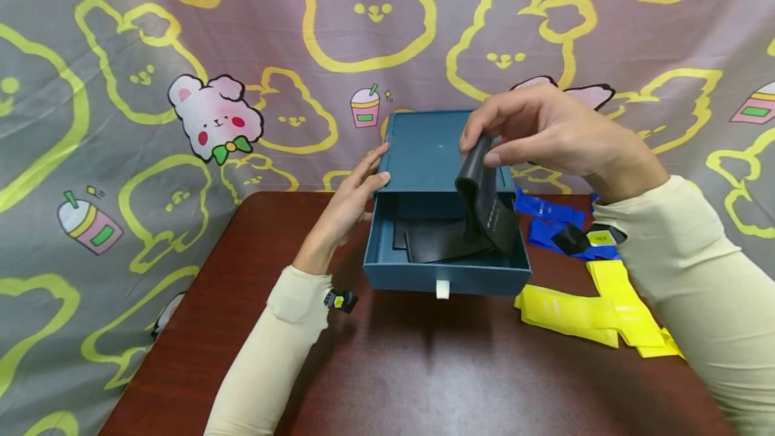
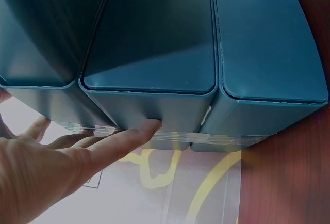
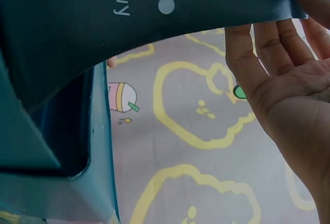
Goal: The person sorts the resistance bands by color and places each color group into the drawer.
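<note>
One black band (image 1: 494,214), right of centre, pinched in the fingers of the right hand (image 1: 547,133), hangs lengthwise below them toward the drawer (image 1: 402,279) — left hand (image 1: 346,206) straight-fingered against the box (image 1: 430,157).

The cabinet (image 1: 432,153) stands on the table (image 1: 436,369), a curtain (image 1: 375,32) behind it. Inside its pulled-out drawer (image 1: 406,279) lie strips (image 1: 442,244). Against its left side rests the left hand (image 1: 348,210); right of it, one pile (image 1: 545,231); before it, rightward, another pile (image 1: 569,311).
</note>
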A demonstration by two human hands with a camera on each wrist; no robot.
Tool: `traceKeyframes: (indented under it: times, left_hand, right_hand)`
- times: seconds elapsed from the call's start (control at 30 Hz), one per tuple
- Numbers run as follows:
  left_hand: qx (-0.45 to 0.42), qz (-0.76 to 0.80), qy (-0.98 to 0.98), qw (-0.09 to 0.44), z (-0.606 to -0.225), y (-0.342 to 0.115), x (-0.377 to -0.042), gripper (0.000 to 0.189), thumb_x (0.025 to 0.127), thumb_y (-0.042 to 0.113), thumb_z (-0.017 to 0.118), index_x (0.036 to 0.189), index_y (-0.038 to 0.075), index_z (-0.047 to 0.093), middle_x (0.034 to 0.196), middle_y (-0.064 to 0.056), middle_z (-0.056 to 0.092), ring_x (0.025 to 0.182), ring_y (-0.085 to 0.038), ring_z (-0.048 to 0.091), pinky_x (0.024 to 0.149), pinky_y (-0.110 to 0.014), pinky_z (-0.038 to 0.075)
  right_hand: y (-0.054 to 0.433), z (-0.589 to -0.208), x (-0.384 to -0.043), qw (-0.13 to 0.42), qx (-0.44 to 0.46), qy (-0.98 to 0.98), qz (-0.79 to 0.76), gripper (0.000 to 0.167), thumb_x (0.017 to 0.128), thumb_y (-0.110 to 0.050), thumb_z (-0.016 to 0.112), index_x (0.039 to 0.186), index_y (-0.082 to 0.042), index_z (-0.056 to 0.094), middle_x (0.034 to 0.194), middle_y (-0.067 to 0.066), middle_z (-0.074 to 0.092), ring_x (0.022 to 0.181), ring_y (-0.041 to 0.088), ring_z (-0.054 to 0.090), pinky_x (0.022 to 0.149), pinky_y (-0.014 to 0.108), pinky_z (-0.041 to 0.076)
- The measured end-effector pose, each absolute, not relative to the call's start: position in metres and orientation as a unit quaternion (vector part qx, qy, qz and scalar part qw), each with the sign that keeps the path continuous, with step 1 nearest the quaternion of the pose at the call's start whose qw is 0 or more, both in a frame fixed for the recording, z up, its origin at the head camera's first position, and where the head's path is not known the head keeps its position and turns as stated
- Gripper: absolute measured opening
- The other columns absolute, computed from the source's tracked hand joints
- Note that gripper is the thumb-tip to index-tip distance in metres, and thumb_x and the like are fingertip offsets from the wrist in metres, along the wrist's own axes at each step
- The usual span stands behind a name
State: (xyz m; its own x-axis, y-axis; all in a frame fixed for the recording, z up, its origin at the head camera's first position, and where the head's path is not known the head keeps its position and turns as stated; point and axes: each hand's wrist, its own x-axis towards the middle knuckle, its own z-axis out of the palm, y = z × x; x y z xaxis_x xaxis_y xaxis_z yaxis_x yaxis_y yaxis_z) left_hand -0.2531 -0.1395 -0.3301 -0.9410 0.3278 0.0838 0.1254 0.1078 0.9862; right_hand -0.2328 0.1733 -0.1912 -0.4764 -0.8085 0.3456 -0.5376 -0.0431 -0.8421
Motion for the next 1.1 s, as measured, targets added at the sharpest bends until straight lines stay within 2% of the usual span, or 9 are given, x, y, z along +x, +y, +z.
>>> traceKeyframes:
  times: [0.23, 0.43, 0.6, 0.7, 0.8, 1.1]
  left_hand:
    - [0.151, 0.655, 0.736, 0.080, -0.329, -0.140, -0.252, 0.058, 0.108, 0.036, 0.052, 0.162, 0.046, 0.033, 0.176, -0.002, 0.017, 0.154, -0.039, 0.036, 0.102, -0.071, 0.050]
    - [0.154, 0.652, 0.739, 0.080, -0.329, -0.139, -0.252, 0.059, 0.108, 0.036, 0.052, 0.163, 0.045, 0.033, 0.176, -0.002, 0.017, 0.153, -0.040, 0.036, 0.101, -0.071, 0.050]
    - [0.154, 0.652, 0.738, 0.078, -0.329, -0.139, -0.252, 0.058, 0.108, 0.036, 0.052, 0.163, 0.044, 0.032, 0.175, -0.003, 0.018, 0.153, -0.039, 0.036, 0.101, -0.071, 0.050]
    - [0.150, 0.654, 0.737, 0.080, -0.330, -0.139, -0.252, 0.058, 0.109, 0.035, 0.052, 0.163, 0.044, 0.032, 0.175, -0.003, 0.019, 0.154, -0.039, 0.036, 0.102, -0.072, 0.049]
    - [0.147, 0.655, 0.737, 0.082, -0.330, -0.139, -0.253, 0.058, 0.109, 0.035, 0.052, 0.163, 0.044, 0.032, 0.175, -0.003, 0.019, 0.154, -0.039, 0.035, 0.102, -0.071, 0.050]
    - [0.148, 0.655, 0.736, 0.083, -0.329, -0.140, -0.254, 0.057, 0.109, 0.036, 0.051, 0.162, 0.045, 0.033, 0.175, -0.004, 0.020, 0.157, -0.037, 0.031, 0.101, -0.070, 0.051]
  right_hand:
    - [0.172, -0.195, -0.236, 0.122, -0.514, 0.671, -0.520, 0.024, 0.092, 0.020, 0.059, 0.112, 0.012, 0.067, 0.111, 0.011, 0.071, 0.098, 0.027, 0.066, 0.083, 0.033, 0.059]
    - [0.172, -0.200, -0.236, 0.143, -0.525, 0.685, -0.485, 0.024, 0.094, 0.016, 0.062, 0.114, 0.006, 0.070, 0.112, 0.010, 0.071, 0.099, 0.027, 0.067, 0.083, 0.034, 0.058]
    - [0.156, -0.209, -0.241, 0.202, -0.504, 0.716, -0.438, 0.021, 0.097, 0.006, 0.064, 0.115, -0.002, 0.071, 0.114, 0.011, 0.068, 0.100, 0.031, 0.068, 0.086, 0.040, 0.060]
    - [0.140, -0.220, -0.246, 0.251, -0.490, 0.722, -0.419, 0.020, 0.097, 0.001, 0.065, 0.116, 0.001, 0.070, 0.117, 0.013, 0.067, 0.106, 0.034, 0.066, 0.092, 0.048, 0.058]
    - [0.126, -0.227, -0.249, 0.273, -0.490, 0.728, -0.394, 0.021, 0.097, -0.002, 0.066, 0.117, 0.001, 0.070, 0.117, 0.013, 0.068, 0.108, 0.034, 0.067, 0.097, 0.052, 0.056]
    - [0.105, -0.229, -0.250, 0.279, -0.508, 0.745, -0.329, 0.026, 0.101, -0.002, 0.059, 0.123, -0.008, 0.071, 0.114, 0.006, 0.071, 0.100, 0.024, 0.066, 0.096, 0.043, 0.056]
